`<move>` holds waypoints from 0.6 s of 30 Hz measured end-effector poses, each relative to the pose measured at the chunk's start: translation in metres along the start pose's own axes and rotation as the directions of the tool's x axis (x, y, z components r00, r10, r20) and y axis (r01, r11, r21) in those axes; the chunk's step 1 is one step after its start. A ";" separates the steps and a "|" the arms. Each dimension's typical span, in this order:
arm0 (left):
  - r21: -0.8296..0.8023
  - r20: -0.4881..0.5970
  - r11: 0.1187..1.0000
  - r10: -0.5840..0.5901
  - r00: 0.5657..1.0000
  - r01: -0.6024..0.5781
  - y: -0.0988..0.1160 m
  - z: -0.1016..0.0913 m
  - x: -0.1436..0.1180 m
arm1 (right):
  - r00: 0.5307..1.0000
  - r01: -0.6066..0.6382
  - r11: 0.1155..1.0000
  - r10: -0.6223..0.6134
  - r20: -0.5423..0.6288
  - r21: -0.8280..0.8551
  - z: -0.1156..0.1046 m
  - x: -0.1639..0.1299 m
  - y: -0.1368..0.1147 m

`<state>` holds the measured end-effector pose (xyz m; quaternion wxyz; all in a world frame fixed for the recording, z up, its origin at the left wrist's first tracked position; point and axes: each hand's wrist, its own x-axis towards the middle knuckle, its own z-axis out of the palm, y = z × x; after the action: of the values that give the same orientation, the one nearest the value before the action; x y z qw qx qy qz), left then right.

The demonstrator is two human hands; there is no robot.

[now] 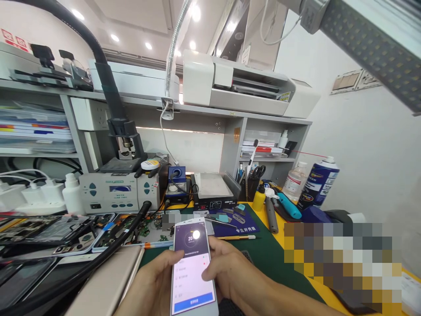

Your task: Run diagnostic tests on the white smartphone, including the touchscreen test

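Note:
A white smartphone is held upright between both hands, tilted back, its lit screen facing me. The screen shows a dark purple top with a circle and a number, a white list below, and a blue button near the bottom. My left hand grips the phone's left edge, the thumb lying at the screen's left side. My right hand closes around the right edge, with its thumb over the middle right of the screen. The fingers behind the phone are largely hidden. Beneath is a green mat.
A grey rework station with a black hose stands left, beside phone parts in trays. A gold phone-like slab lies near my left arm. Tweezers and a brush lie behind; a spray can stands right.

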<state>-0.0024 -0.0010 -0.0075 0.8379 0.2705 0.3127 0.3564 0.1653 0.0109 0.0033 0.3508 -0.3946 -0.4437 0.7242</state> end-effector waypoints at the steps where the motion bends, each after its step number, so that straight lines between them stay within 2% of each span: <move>1: 0.011 -0.029 1.000 -0.006 1.000 0.006 0.001 0.002 -0.001 | 1.000 -0.008 1.000 0.008 -0.002 -0.001 0.001 0.000 -0.001; 12: -0.023 0.001 1.000 -0.006 1.000 0.006 0.002 0.002 -0.001 | 0.999 -0.040 0.999 0.040 -0.007 0.012 0.006 -0.002 -0.008; 18: -0.029 -0.058 0.999 0.032 0.998 -0.034 0.000 0.006 0.001 | 1.000 -0.014 0.999 0.014 0.010 0.031 0.002 0.000 -0.004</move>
<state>0.0022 -0.0011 -0.0039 0.8266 0.2525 0.3268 0.3824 0.1638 0.0114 0.0077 0.3497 -0.3888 -0.4312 0.7352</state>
